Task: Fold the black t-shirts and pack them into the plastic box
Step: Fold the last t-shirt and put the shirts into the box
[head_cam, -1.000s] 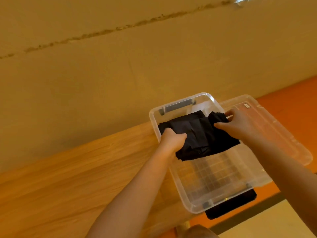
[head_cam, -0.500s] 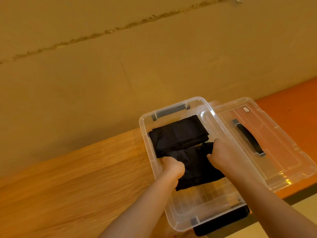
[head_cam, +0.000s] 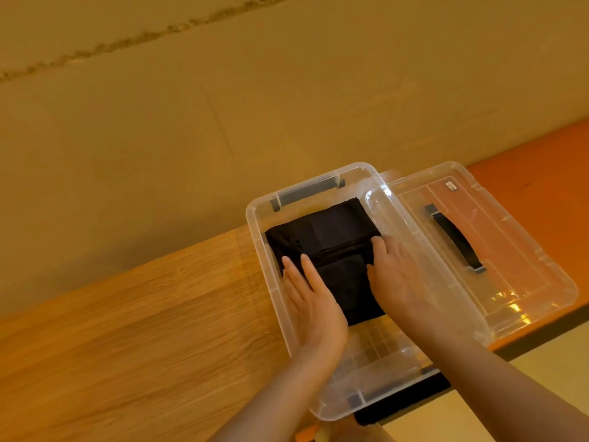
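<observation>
A clear plastic box (head_cam: 274, 204) stands on the wooden table, its long side running away from me. Two folded black t-shirts lie inside it: one (head_cam: 322, 229) in the far half, a second (head_cam: 345, 282) just in front of it and touching it. My left hand (head_cam: 314, 306) lies flat with straight fingers on the left edge of the near shirt. My right hand (head_cam: 400, 282) presses flat on that shirt's right edge. The near third of the box floor is bare.
The box's clear lid (head_cam: 516, 260) with a black handle lies flat to the right, against the box. A dark object (head_cam: 404, 405) pokes out under the box's near end at the table edge. The wooden table (head_cam: 127, 330) stretches left; a plain wall rises behind.
Both hands gripped the second shirt above the box, lowered it in front of the first one, then let go and flattened out on it.
</observation>
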